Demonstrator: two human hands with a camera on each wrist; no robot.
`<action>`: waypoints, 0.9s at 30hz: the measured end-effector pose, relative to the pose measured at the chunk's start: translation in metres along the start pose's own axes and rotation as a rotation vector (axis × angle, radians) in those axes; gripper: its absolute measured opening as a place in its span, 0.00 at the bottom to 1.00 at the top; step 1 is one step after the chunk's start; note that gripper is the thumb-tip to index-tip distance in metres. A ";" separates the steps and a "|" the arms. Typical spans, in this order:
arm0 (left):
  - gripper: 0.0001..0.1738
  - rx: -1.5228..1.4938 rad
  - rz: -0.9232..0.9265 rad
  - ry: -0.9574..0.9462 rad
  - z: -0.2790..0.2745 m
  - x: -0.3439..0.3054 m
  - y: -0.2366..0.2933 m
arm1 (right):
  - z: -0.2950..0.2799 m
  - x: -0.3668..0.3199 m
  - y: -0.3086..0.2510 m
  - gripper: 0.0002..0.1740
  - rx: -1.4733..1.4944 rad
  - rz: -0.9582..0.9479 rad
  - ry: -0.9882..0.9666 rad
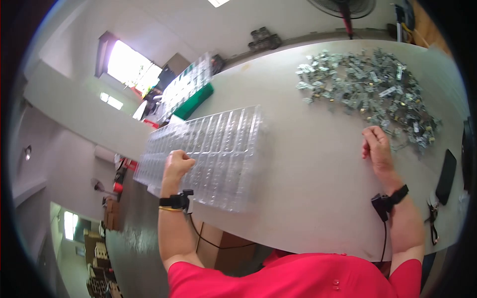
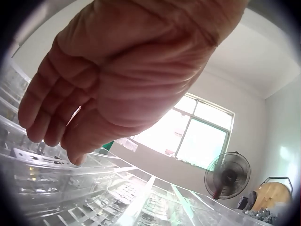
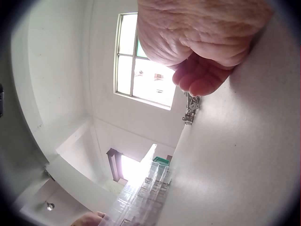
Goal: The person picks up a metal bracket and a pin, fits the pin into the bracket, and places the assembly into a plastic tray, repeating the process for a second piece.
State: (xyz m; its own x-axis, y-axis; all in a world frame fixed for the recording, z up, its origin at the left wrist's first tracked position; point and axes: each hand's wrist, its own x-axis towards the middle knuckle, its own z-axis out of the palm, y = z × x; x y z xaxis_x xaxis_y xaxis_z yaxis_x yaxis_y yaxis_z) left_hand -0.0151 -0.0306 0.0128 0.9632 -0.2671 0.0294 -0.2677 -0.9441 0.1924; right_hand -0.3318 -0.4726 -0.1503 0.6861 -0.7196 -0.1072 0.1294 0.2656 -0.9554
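My left hand (image 1: 178,165) is over a clear plastic tray (image 1: 223,181) divided into many narrow compartments. In the left wrist view its fingers (image 2: 51,127) bend loosely downward, and light shows through a gap beside the thumb. A flat metal piece (image 2: 37,157) with holes lies right below those fingertips. On the table, my right hand (image 1: 380,151) is at the near edge of a spread pile of small metal parts (image 1: 367,84). Its fingers (image 3: 202,87) curl in toward the palm, and I cannot tell whether they hold a part.
Beyond the tray stands a green box (image 1: 194,102) with a white top. A black phone (image 1: 446,171) and a dark-handled tool (image 1: 433,223) lie at the right side of the white table (image 1: 308,198). A fan (image 1: 345,10) stands past the far edge. Cables hang from both wrist cameras.
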 end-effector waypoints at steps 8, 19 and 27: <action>0.16 -0.218 0.564 -0.041 -0.031 -0.025 0.196 | -0.002 0.001 0.001 0.08 0.057 -0.012 -0.037; 0.17 -0.406 0.926 -0.107 0.052 -0.060 0.405 | -0.004 0.003 0.005 0.08 0.117 0.007 -0.051; 0.27 -0.474 0.559 0.148 0.219 0.011 0.369 | -0.006 0.003 0.006 0.10 0.074 -0.004 -0.076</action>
State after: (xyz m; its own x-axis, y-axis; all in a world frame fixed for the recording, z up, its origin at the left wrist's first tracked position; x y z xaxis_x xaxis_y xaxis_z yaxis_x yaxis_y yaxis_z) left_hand -0.1086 -0.4242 -0.1304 0.6889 -0.6222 0.3719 -0.7114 -0.4820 0.5114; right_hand -0.3333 -0.4770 -0.1577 0.7374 -0.6708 -0.0791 0.1829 0.3111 -0.9326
